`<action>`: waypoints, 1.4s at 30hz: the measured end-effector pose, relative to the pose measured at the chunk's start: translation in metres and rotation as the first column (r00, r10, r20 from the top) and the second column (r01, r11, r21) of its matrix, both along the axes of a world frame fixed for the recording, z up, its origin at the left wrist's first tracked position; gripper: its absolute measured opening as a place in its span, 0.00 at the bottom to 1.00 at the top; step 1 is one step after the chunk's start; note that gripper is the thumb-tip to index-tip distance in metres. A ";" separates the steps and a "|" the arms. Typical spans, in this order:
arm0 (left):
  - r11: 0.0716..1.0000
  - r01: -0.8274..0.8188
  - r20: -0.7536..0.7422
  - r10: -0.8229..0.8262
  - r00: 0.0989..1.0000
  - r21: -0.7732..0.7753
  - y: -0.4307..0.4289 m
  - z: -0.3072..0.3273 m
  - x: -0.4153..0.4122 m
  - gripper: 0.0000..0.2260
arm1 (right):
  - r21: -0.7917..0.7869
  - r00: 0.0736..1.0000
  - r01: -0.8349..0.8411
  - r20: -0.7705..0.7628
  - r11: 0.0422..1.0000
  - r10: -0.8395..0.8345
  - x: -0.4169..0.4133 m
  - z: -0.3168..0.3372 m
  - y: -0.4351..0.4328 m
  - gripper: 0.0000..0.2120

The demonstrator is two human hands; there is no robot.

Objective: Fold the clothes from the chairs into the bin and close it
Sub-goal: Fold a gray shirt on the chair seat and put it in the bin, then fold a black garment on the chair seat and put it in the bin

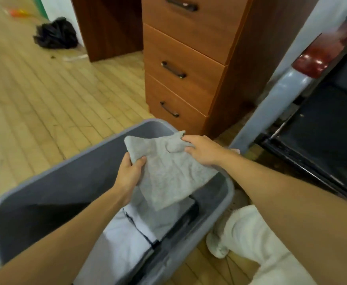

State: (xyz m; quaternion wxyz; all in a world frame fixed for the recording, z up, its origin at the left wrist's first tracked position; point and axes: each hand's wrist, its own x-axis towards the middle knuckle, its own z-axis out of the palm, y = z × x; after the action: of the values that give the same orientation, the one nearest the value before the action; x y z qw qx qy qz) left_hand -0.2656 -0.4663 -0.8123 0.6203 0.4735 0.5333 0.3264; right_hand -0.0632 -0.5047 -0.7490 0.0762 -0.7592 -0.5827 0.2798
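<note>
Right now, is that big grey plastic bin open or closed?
Open: no lid covers the grey plastic bin; pale folded clothes lie inside; left hand and right hand hold a grey knitted cloth above.

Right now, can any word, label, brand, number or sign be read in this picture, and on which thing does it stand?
No text can be read anywhere in this view.
The grey cloth, the bin, the white clothes inside it and the drawer cabinet show no print or label.
The red glossy part on the right is blurred; no marking can be made out on it.
</note>
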 end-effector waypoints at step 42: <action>0.117 0.932 -0.442 -0.855 0.270 0.344 -0.285 0.172 0.447 0.07 | 0.210 0.425 0.886 -0.007 0.414 -0.905 0.298 0.089 -0.431 0.05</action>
State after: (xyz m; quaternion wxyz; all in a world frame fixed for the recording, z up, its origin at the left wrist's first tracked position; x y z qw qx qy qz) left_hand 0.1812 -0.7509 -0.6405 0.4870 0.8712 0.0614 -0.0092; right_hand 0.2346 -0.9356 -0.6597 0.2510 -0.9561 -0.1134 0.1001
